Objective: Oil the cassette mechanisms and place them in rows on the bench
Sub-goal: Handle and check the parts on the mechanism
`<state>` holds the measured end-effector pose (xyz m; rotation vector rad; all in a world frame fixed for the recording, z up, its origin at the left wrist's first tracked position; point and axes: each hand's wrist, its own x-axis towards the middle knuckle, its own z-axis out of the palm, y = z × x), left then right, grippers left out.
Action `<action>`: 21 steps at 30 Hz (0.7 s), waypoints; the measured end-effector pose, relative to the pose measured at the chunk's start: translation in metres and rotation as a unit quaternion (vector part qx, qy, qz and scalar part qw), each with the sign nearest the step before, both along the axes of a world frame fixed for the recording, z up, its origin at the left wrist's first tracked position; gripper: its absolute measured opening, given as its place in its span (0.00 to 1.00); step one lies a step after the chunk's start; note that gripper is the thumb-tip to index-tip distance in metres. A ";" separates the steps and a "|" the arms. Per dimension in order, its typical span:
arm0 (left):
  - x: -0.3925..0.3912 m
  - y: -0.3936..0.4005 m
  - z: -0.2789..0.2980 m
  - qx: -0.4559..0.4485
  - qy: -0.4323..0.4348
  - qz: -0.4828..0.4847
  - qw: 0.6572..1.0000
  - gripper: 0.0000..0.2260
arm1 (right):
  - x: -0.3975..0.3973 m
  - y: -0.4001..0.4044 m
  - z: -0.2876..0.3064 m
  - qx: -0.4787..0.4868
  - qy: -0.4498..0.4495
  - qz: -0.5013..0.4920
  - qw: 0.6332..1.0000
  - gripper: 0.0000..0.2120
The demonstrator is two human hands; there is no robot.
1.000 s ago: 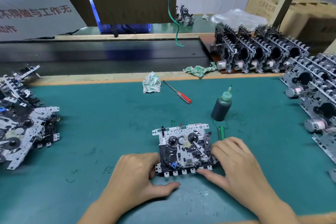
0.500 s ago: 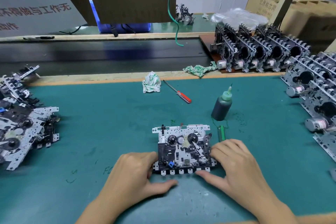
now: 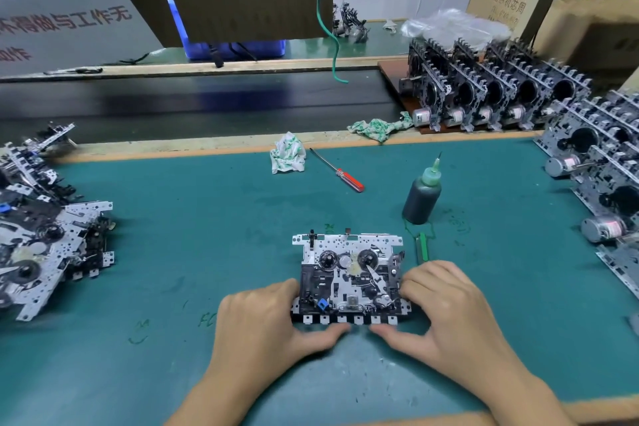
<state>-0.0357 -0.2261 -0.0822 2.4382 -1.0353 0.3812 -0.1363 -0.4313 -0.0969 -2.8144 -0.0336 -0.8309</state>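
Note:
A metal cassette mechanism [image 3: 349, 273] lies flat on the green bench mat [image 3: 207, 235], face up, near the front middle. My left hand [image 3: 266, 325] grips its left edge, thumb along the front tabs. My right hand [image 3: 449, 315] grips its right edge the same way. A dark oil bottle [image 3: 422, 199] with a green needle nozzle stands upright behind and to the right of the mechanism. A heap of mechanisms [image 3: 38, 235] lies at the left. Upright mechanisms stand in rows at the back right [image 3: 494, 97] and along the right edge [image 3: 601, 183].
A red-handled screwdriver [image 3: 340, 173] and a crumpled rag [image 3: 287, 157] lie at the mat's far edge. A second rag [image 3: 378, 128] sits by the back rows. A small green tool [image 3: 422, 247] lies beside my right hand. Cardboard boxes [image 3: 570, 21] stand at the back right.
Both hands have kept hold of the mechanism on the mat. My thumbs have drawn closer together along its front edge. Nothing else has moved.

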 end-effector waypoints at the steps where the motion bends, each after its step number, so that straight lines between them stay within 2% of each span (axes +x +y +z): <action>1: -0.001 -0.002 -0.001 -0.006 0.000 0.014 1.000 0.26 | 0.000 0.000 0.000 0.006 0.001 0.008 1.000 0.24; 6: 0.005 0.000 0.000 -0.019 0.003 -0.016 1.000 0.27 | 0.000 0.003 0.000 -0.003 -0.005 -0.004 1.000 0.24; 13: 0.006 0.005 -0.007 0.026 0.028 -0.060 0.997 0.29 | 0.001 0.004 0.001 -0.023 -0.005 -0.047 0.999 0.26; 16: 0.005 0.004 -0.008 0.016 0.024 -0.038 0.999 0.28 | 0.002 0.006 0.002 -0.031 -0.004 -0.054 0.998 0.25; 21: 0.004 0.001 -0.009 0.001 0.036 0.001 0.999 0.27 | 0.003 -0.001 0.004 -0.063 0.021 -0.002 0.998 0.22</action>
